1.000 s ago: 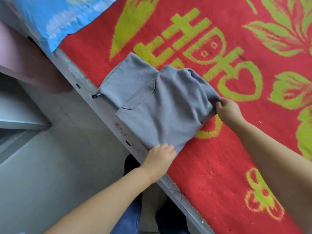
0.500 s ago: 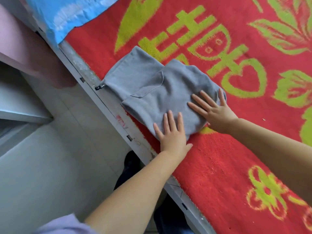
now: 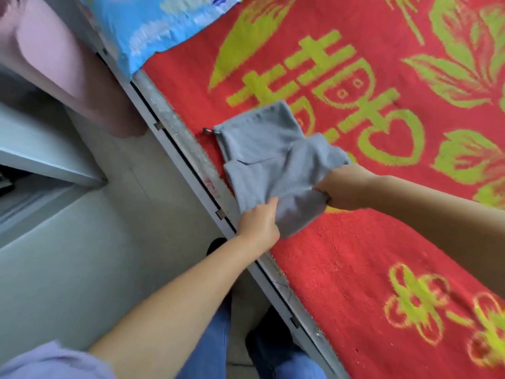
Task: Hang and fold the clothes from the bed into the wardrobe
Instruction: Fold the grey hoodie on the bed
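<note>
Red blanket (image 3: pixel 341 255) on bed; folded grey garment (image 3: pixel 267 160), near edge gripped by left hand (image 3: pixel 259 222) and right hand (image 3: pixel 347 187)

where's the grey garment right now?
In the head view, the folded grey fabric garment lies on the red-and-yellow patterned blanket by the bed's metal edge rail; left hand and right hand grip its near end.

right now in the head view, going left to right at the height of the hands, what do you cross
White furniture edge → pale floor → metal bed rail → left hand gripping the grey garment → right hand gripping it too → red and yellow blanket.
</note>
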{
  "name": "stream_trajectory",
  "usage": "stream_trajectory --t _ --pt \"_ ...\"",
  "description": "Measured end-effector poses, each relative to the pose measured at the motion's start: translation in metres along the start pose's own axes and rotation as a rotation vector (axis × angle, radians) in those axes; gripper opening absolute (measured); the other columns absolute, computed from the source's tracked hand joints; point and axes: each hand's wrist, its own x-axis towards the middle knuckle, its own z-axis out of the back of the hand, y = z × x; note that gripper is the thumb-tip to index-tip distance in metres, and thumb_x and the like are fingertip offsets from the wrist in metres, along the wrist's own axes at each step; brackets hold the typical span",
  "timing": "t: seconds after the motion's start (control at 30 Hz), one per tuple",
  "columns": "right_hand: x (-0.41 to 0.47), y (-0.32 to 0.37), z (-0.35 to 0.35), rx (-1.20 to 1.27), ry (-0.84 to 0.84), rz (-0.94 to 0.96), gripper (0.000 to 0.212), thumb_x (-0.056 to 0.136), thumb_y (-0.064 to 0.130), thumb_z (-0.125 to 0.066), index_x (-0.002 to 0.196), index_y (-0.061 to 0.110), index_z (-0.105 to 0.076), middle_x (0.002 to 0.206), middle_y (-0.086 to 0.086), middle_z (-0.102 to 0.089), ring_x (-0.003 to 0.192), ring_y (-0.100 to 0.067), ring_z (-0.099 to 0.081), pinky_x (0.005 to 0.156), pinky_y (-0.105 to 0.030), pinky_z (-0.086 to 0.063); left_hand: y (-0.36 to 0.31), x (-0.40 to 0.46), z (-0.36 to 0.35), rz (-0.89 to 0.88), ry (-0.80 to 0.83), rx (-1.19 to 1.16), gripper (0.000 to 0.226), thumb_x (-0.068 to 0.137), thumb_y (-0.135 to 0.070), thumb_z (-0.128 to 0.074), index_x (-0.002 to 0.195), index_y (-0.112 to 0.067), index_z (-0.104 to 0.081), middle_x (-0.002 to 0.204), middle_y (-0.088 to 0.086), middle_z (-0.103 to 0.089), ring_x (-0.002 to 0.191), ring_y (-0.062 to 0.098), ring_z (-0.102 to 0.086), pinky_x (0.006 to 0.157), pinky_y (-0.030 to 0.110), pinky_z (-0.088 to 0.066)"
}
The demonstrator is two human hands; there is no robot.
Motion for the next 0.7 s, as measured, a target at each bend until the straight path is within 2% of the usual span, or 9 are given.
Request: stream_trajectory --t 0.07,0.13,0.23,0.33,0.43,0.5,0.6,0.67,0.7 --pt "-0.003 0.009 0.031 -0.033 0.203 -0.1 0.013 0.084 0.021 -0.049 0.071 0.024 -0.052 0.06 0.008 -0.051 0.056 -0.009 -0.049 0.051 -0.019 -0.036 0.012 -0.011 0.044 -0.03 0.006 0.006 0.045 0.077 -0.007 -0.05 0.116 -0.029 -0.056 0.113 0.006 -0.064 0.107 0.036 -0.057 0.071 0.035 -0.043" --pt "-0.003 0.012 0.064 -0.067 0.309 -0.257 0.013 0.082 0.02 -0.051 0.072 0.026 -0.049 0.055 0.005 -0.045 0.053 -0.004 -0.042 0.049 -0.007 -0.034 0.021 -0.007 0.093 -0.087 0.025 0.036 0.022 0.071 -0.007 -0.048 0.086 -0.021 -0.058 0.087 0.004 -0.065 0.089 0.03 -0.06 0.061 0.031 -0.039" --pt "0.012 -0.027 0.121 0.225 0.122 0.008 0.011 0.082 0.022 -0.061 0.076 0.016 -0.053 0.061 0.006 -0.048 0.059 -0.012 -0.042 0.046 -0.013 -0.033 0.025 0.035 0.165 -0.15 0.054 0.113 0.015 0.068 0.0 -0.047 0.062 -0.014 -0.049 0.061 0.003 -0.05 0.066 0.025 -0.048 0.052 0.029 -0.029" --pt "0.051 -0.064 0.15 0.289 0.042 -0.058 0.009 0.08 0.02 -0.063 0.077 0.016 -0.056 0.071 -0.002 -0.057 0.068 -0.019 -0.048 0.059 -0.029 -0.039 0.021 0.106 0.206 -0.168 0.001 0.157 0.033 0.076 0.003 -0.05 0.087 -0.02 -0.071 0.08 0.003 -0.065 0.08 0.023 -0.059 0.056 0.025 -0.04" --pt "0.106 -0.086 0.122 0.361 -0.089 -0.198 0.011 0.081 0.01 -0.059 0.092 0.009 -0.059 0.093 -0.015 -0.064 0.08 -0.026 -0.053 0.071 -0.035 -0.043 0.02 0.176 0.208 -0.127 -0.102 -0.014 0.035 0.085 -0.003 -0.056 0.117 -0.014 -0.066 0.114 0.01 -0.069 0.109 0.021 -0.062 0.088 0.028 -0.048" --pt "0.132 -0.091 0.09 0.474 -0.247 -0.34 0.029 0.084 0.006 -0.051 0.112 0.009 -0.057 0.114 -0.019 -0.06 0.097 -0.032 -0.056 0.077 -0.037 -0.044 0.023 0.195 0.186 -0.185 -0.056 0.031 0.033 0.093 -0.015 -0.05 0.124 -0.012 -0.062 0.126 0.01 -0.062 0.118 0.024 -0.056 0.096 0.029 -0.044" --pt "0.144 -0.058 0.035 0.488 -0.227 -0.439 0.047 0.093 0.017 -0.045 0.14 0.021 -0.04 0.15 -0.01 -0.031 0.137 -0.032 -0.03 0.108 -0.054 -0.028 0.044 0.189 0.124 -0.238 0.198 0.292 0.051 0.098 -0.044 -0.04 0.14 -0.016 -0.041 0.152 0.014 -0.032 0.14 0.024 -0.028 0.113 0.045 -0.025" --pt "0.134 -0.019 0.002 0.389 -0.311 -0.441 0.054 0.096 0.023 -0.045 0.148 0.024 -0.03 0.159 -0.007 -0.016 0.147 -0.031 -0.009 0.112 -0.064 -0.007 0.06 0.17 0.084 -0.256 0.103 0.51 0.07 0.095 -0.057 -0.033 0.152 -0.023 -0.012 0.16 0.013 0.006 0.147 0.024 0.009 0.116 0.056 0.002" --pt "0.124 0.002 -0.011 0.36 -0.414 -0.413 0.058 0.093 0.022 -0.051 0.148 0.02 -0.033 0.158 -0.01 -0.02 0.147 -0.033 -0.012 0.11 -0.067 -0.007 0.065 0.158 0.068 -0.269 0.006 0.57 0.077 0.094 -0.061 -0.03 0.153 -0.023 0.0 0.158 0.014 0.018 0.145 0.025 0.019 0.112 0.058 0.01"
